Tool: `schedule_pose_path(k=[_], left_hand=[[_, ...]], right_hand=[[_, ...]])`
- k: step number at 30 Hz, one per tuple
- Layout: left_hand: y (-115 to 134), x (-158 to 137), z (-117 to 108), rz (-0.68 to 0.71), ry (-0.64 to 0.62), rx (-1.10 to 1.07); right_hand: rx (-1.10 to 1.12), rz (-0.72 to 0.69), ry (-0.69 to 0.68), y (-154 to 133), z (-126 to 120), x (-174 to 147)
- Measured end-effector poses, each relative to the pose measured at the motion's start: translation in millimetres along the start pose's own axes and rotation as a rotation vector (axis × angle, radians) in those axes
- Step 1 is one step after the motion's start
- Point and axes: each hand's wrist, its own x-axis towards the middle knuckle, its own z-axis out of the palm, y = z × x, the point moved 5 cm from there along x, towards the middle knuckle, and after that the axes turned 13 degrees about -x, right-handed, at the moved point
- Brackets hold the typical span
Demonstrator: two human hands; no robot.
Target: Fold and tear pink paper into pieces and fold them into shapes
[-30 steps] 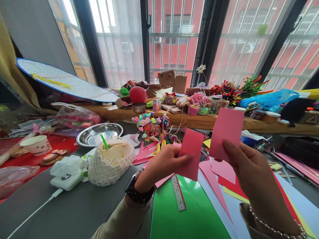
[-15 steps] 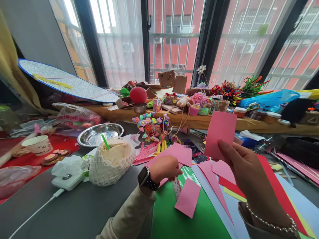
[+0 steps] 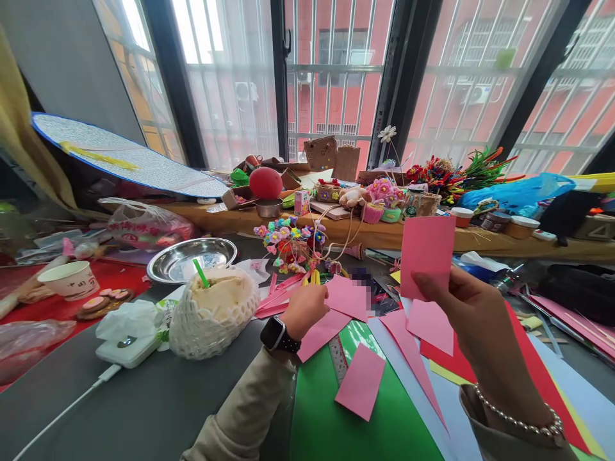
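My right hand (image 3: 473,314) pinches a pink paper rectangle (image 3: 427,253) upright between thumb and fingers. My left hand (image 3: 306,310), with a black watch (image 3: 273,333) at its wrist, is curled over pink paper (image 3: 319,336), close to narrow yellow pieces (image 3: 314,277). Its fingertips are hidden, so what they hold does not show. On the green sheet (image 3: 355,435) lie a second pink rectangle (image 3: 361,383) and a ruler (image 3: 338,358). Pink paper pieces (image 3: 430,326), one a long pointed sliver (image 3: 413,358), rest on pale blue sheets to the right.
A netted coconut (image 3: 211,314) with a green straw stands left, beside a white charger (image 3: 125,350) and metal dish (image 3: 158,266). Pipe-cleaner flowers (image 3: 291,240) sit at the back. A paper cup (image 3: 72,282) is far left. The crowded sill (image 3: 230,221) runs behind.
My left hand has moved left and slightly away from me, from above the ruler towards the yellow pieces, uncovering the ruler's upper part. My right hand still holds the pink rectangle, turned slightly.
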Motion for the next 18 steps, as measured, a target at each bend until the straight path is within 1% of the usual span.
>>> schedule_pose_path(k=[2, 4, 6, 7, 8, 10, 12, 14, 15, 18], left_hand=[[9, -1, -3, 0.054, -0.007, -0.071], [24, -5, -5, 0.146, -0.030, -0.202], [42, -12, -13, 0.300, 0.019, -0.623], [49, -15, -17, 0.339, 0.049, -0.773], [54, -18, -19, 0.363, 0.069, -0.866], [60, -24, -23, 0.389, 0.129, -0.944], [61, -28, -25, 0.386, 0.181, -0.951], [60, -29, -24, 0.357, 0.205, -0.968], [59, -30, -24, 0.336, 0.206, -0.983], [57, -29, -22, 0.264, 0.204, -1.027]], right_hand=[[-0.013, -0.019, -0.012, 0, 2, 1], [-0.042, -0.037, -0.071, 1, 8, 3], [-0.066, -0.064, -0.172, 2, 17, 4], [-0.073, -0.084, -0.229, 1, 22, 4], [-0.081, -0.106, -0.277, 1, 27, 4], [-0.095, -0.140, -0.355, -1, 34, 2], [-0.109, -0.160, -0.388, -3, 38, 1], [-0.134, -0.173, -0.364, -6, 39, -1], [-0.148, -0.186, -0.325, -8, 39, -2], [-0.174, -0.247, -0.130, -13, 34, -5]])
